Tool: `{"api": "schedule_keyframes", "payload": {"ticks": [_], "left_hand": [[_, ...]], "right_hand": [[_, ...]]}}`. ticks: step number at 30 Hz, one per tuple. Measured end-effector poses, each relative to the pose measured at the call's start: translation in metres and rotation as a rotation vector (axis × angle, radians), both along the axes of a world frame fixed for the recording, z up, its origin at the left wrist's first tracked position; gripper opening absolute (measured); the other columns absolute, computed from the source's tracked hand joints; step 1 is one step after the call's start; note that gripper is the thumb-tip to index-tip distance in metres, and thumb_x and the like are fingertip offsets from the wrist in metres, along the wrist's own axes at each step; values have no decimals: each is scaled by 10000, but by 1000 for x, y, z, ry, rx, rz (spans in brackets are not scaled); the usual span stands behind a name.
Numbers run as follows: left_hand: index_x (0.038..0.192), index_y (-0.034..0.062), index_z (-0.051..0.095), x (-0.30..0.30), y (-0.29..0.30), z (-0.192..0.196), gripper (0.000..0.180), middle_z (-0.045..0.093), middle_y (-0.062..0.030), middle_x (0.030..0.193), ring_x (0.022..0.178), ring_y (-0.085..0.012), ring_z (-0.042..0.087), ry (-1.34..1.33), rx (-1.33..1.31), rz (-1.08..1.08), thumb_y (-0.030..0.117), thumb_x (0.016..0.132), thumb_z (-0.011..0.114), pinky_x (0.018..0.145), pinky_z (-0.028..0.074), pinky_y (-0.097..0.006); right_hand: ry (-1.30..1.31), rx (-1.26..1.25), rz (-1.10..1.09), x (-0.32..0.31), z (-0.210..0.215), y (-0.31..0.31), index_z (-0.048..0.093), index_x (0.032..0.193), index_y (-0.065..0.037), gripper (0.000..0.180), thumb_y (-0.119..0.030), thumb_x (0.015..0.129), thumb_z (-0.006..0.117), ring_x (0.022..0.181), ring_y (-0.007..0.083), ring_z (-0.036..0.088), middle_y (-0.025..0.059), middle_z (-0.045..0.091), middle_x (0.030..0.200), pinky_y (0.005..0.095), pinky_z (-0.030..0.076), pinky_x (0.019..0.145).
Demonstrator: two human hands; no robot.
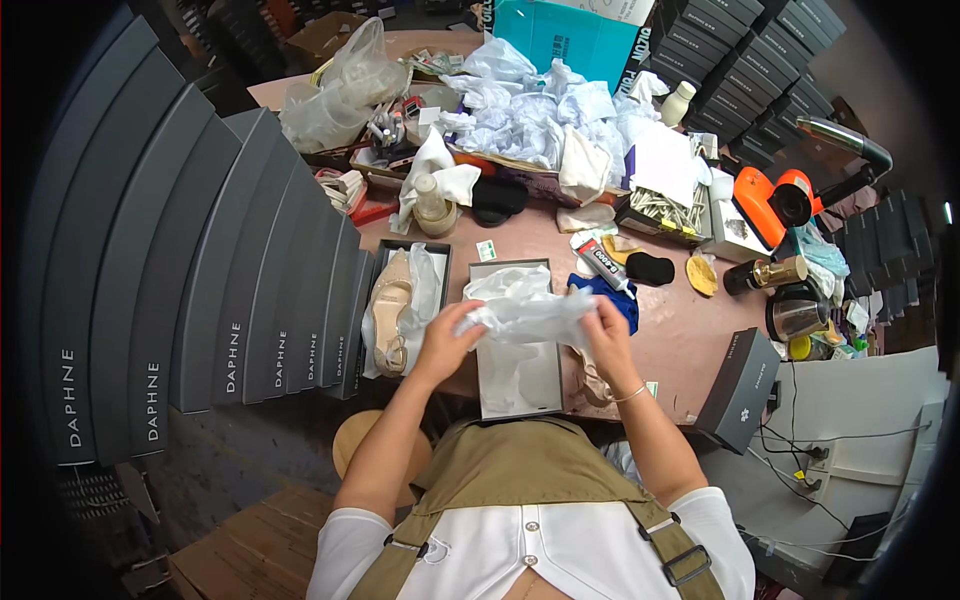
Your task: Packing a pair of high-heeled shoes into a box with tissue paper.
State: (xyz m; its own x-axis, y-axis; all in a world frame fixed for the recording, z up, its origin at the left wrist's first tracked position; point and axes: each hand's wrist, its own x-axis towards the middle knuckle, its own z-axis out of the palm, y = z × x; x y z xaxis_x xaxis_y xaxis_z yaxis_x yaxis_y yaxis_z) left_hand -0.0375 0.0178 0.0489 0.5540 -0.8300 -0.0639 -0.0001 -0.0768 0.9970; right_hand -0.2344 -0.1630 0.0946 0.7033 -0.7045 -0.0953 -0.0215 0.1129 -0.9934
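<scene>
Crumpled white tissue paper [535, 315] stretches between my two hands above an open grey shoebox [520, 385]. My left hand [450, 340] pinches its left end, and my right hand [606, 335] grips the other end. More white paper lies inside the box. Just left of it, a beige flat shoe [391, 310] with an ankle strap rests on paper in a second open box [440, 265]. Part of another beige shoe [590, 380] shows beside the shoebox, under my right forearm, which hides some of it.
Tall stacks of dark grey shoeboxes [210, 260] rise at the left. A heap of crumpled paper [540, 115] fills a box at the back. Rightward lie a glue tube [602, 262], a blue cloth [622, 300], an orange tool [765, 205] and a dark shoebox piece [738, 390].
</scene>
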Motion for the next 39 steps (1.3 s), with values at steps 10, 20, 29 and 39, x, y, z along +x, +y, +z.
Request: {"api": "schedule_keyframes", "payload": {"ticks": [10, 20, 29, 39], "left_hand": [[1056, 46, 629, 45, 27, 31, 230, 636, 6, 863, 696, -49, 555, 427, -178, 92, 232, 930, 577, 575, 411, -205], [1377, 1, 330, -23, 11, 51, 749, 427, -111, 1300, 1195, -197, 429, 256, -343, 233, 372, 835, 690, 991, 350, -325], [1029, -49, 613, -22, 20, -24, 238, 634, -54, 997, 935, -140, 557, 261, -65, 534, 115, 893, 507, 835, 432, -275], [1055, 9, 575, 13, 103, 17, 194, 579, -56, 850, 722, -160, 561, 636, -431, 849, 159, 938, 536, 678, 488, -297]], "right_hand": [[394, -273, 177, -78, -2, -18, 567, 1168, 14, 367, -187, 867, 624, 895, 190, 617, 112, 646, 1064, 294, 479, 799], [325, -596, 366, 47, 30, 45, 568, 810, 13, 230, -196, 819, 663, 670, 376, 570, 201, 580, 741, 416, 447, 605], [105, 260, 83, 31, -11, 26, 610, 904, 20, 290, -228, 975, 478, 693, 112, 613, 36, 631, 767, 243, 507, 646], [55, -269, -342, 18, 1, -50, 586, 926, -23, 219, -219, 963, 496, 662, 79, 559, 23, 604, 760, 265, 445, 555]]}}
